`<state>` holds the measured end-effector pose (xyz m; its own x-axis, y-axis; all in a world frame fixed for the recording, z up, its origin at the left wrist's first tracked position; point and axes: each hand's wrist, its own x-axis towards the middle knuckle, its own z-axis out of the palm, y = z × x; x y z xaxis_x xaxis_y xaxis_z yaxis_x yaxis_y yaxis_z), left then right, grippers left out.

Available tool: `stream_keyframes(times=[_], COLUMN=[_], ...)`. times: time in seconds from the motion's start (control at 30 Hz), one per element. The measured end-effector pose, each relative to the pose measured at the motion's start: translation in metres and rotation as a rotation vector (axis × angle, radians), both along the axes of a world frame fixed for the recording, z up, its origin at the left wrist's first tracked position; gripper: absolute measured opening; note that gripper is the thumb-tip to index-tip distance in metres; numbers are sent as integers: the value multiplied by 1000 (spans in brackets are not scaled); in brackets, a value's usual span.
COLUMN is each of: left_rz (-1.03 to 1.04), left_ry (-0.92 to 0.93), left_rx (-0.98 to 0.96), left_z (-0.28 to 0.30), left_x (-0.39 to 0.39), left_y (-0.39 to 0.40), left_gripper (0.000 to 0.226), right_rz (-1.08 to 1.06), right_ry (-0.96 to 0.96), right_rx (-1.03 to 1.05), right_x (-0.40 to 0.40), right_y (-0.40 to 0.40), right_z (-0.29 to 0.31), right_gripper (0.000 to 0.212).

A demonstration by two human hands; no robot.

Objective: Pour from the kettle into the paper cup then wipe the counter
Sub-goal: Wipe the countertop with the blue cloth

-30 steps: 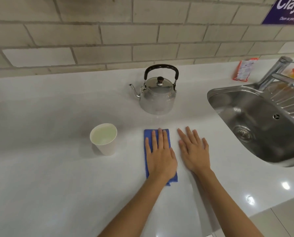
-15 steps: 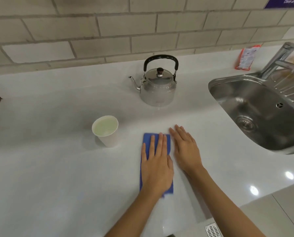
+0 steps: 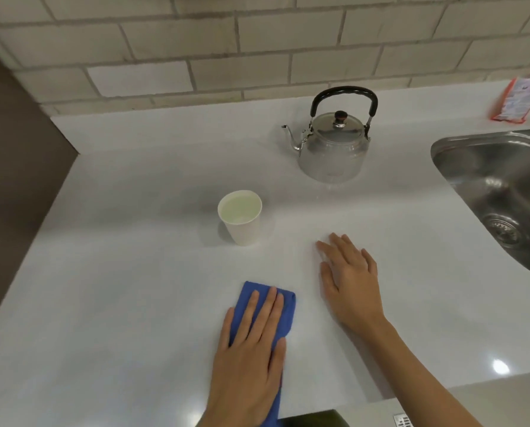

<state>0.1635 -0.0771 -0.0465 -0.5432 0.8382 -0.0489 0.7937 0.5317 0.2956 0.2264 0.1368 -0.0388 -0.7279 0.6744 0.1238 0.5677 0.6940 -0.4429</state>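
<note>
A steel kettle (image 3: pixel 333 149) with a black handle stands upright at the back of the white counter (image 3: pixel 134 272), spout pointing left. A white paper cup (image 3: pixel 242 220) holding pale liquid stands in front of it, to the left. My left hand (image 3: pixel 249 352) lies flat with fingers spread on a folded blue cloth (image 3: pixel 285 306) near the counter's front edge, pressing it down. My right hand (image 3: pixel 350 278) rests flat and empty on the counter, right of the cloth and cup.
A steel sink (image 3: pixel 504 186) is sunk into the counter at the right. An orange and white packet (image 3: pixel 519 100) lies at the back right by the brick wall. A dark panel (image 3: pixel 11 180) bounds the counter on the left.
My left hand has slid the blue cloth back toward the counter's front edge and away from my right hand. The view has shifted left, so kettle and sink sit further right.
</note>
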Motion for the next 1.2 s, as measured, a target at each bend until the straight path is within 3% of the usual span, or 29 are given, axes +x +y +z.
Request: stream_keyframes(times=[0.2,0.37,0.43,0.57,0.67,0.8,0.93,1.07,1.2], left_rz=[378,629,583,291,175,360,530,457,302], left_ry=[28,-16,11,45,26,63,22,11,130], left_rx=[33,-7,5,64,57,46,10,-47,12], left_z=[-5,2,1,-6,-8,-4,-2,1,-2], left_x=[-110,-159,-133,-68,-97,-193,-270,-275,-227], left_y=[-62,-22,-6,-24,-55,-71,-33,29,24], left_gripper=[58,60,60,58,56,59,58,60,59], right_rz=[213,196,196,305,291,263,238,233,234], right_ry=[21,31,52,50,77,91,96,79,74], right_rx=[-46,-48,-56,-56,-71,-60,-37,-29,-41], right_x=[-20,-32,-35,-44,-47,-48,-48,-49,-50], right_y=[-54,-67,-70,-84,-86,-88,-91,-92,-92], right_z=[2,2,1,-3,-5,-6,-6,-4,-3], right_gripper=[44,41,40,41,40,39,38,38,39])
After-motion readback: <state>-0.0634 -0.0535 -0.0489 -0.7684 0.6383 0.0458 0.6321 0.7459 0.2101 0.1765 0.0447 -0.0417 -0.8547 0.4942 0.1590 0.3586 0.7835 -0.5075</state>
